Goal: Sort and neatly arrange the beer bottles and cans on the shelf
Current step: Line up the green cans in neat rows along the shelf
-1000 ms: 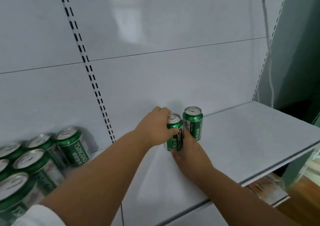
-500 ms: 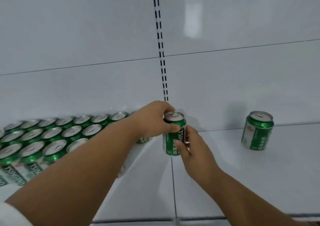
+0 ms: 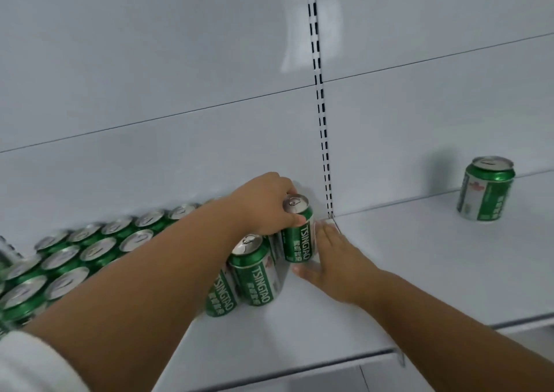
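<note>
Two hands are working one can: my left hand (image 3: pixel 263 204) is gripping the green Tsingtao can (image 3: pixel 297 231) from above, fingers curled round its rim, while my right hand (image 3: pixel 335 261) is lying flat with fingers straight, pressing against the can's right side. The can is standing upright on the white shelf (image 3: pixel 314 316), at the right end of the packed block of cans (image 3: pixel 90 253), close to the back panel (image 3: pixel 180 61) and just left of the slotted upright (image 3: pixel 322 121). Just in front of it two more cans (image 3: pixel 256 274) are standing upright, labels facing me, touching each other. The block is running off to the left in rows, tops up, partly hidden under my left forearm. One lone can (image 3: pixel 485 187) is sitting upright well apart to the right, on the neighbouring shelf section near the back panel. A white sleeve (image 3: pixel 33 364) is showing at the lower left corner.
</note>
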`<state>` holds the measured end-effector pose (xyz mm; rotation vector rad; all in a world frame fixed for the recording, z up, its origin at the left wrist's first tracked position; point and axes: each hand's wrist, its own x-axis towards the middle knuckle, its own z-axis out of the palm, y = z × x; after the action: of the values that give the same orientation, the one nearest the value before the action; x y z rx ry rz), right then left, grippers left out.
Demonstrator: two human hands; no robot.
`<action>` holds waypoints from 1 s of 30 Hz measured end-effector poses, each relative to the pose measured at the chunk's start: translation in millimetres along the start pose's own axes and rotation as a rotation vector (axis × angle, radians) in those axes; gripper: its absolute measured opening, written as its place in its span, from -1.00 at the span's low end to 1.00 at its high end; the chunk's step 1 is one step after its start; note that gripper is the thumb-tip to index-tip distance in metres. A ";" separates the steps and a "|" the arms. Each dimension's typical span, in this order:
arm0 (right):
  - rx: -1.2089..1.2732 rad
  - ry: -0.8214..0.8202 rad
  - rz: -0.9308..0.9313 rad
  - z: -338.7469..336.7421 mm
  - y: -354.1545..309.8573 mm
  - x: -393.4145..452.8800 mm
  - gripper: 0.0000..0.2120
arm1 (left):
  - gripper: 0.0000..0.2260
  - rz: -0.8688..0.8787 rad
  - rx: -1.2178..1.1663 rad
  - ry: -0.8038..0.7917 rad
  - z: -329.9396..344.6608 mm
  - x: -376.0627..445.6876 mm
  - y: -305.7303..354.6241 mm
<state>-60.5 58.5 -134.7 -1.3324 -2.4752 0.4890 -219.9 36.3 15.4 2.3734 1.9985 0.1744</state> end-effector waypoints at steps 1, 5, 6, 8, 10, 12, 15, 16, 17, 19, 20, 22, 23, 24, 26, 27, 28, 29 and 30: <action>-0.062 -0.014 0.022 2.7 0.9 1.6 -0.04 | -0.56 0.009 0.005 0.003 2.6 -0.4 -2.3; -0.141 -0.032 0.053 8.4 -5.4 6.3 -0.19 | -0.55 0.052 0.071 -0.009 10.1 1.3 -7.3; -0.152 -0.031 0.063 9.6 -6.8 7.4 -0.20 | -0.56 0.060 0.092 -0.009 11.7 2.0 -7.9; -0.169 -0.021 0.085 10.9 -7.7 8.5 -0.21 | -0.56 0.079 0.138 0.002 13.7 3.1 -8.2; -0.176 -0.026 0.095 11.4 -6.8 10.3 -0.21 | -0.54 0.073 0.184 -0.003 15.1 5.3 -8.3; -0.190 -0.026 0.094 11.2 -7.6 10.6 -0.22 | -0.51 0.055 0.230 -0.016 14.4 6.2 -9.2; -0.183 -0.013 0.075 7.4 -7.5 6.2 -0.21 | -0.48 0.060 0.304 0.000 13.0 7.2 -8.6; -0.175 0.006 0.067 3.2 -5.4 2.8 -0.22 | -0.46 0.084 0.314 0.022 12.5 8.4 -6.4; -0.165 0.035 0.058 -2.9 -2.0 -1.8 -0.23 | -0.44 0.116 0.307 0.047 12.4 9.9 -2.5; -0.148 0.113 0.047 -21.0 9.3 -13.8 -0.26 | -0.43 0.180 0.240 0.101 14.0 14.3 10.0; -0.138 0.153 0.050 -32.7 17.3 -21.1 -0.28 | -0.45 0.205 0.200 0.121 16.3 17.6 18.8; -0.146 0.232 0.063 -60.0 36.3 -36.4 -0.31 | -0.50 0.236 0.133 0.130 24.9 25.9 39.1; -0.167 0.271 0.068 -74.7 47.2 -44.0 -0.34 | -0.52 0.245 0.097 0.120 31.1 30.9 50.8; -0.193 0.308 0.072 -89.7 58.6 -50.6 -0.36 | -0.53 0.255 0.059 0.107 37.7 35.9 63.0; -0.244 0.371 0.076 -119.1 81.8 -61.0 -0.44 | -0.55 0.278 -0.011 0.090 51.6 47.2 88.9; -0.257 0.396 0.079 -133.1 93.0 -64.7 -0.48 | -0.55 0.288 -0.046 0.091 58.7 52.7 102.6; -0.261 0.414 0.083 -146.0 104.4 -67.1 -0.53 | -0.56 0.293 -0.083 0.098 65.8 58.1 116.5; -0.267 0.422 0.088 -157.8 115.9 -68.3 -0.56 | -0.57 0.296 -0.123 0.107 72.9 63.7 130.4; -0.283 0.424 0.091 -168.1 127.6 -68.5 -0.58 | -0.57 0.296 -0.162 0.111 80.4 69.6 143.9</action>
<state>138.8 93.2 -43.4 -1.4752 -2.1895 -0.1268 -58.6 83.6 -45.9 2.5886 1.5894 0.4665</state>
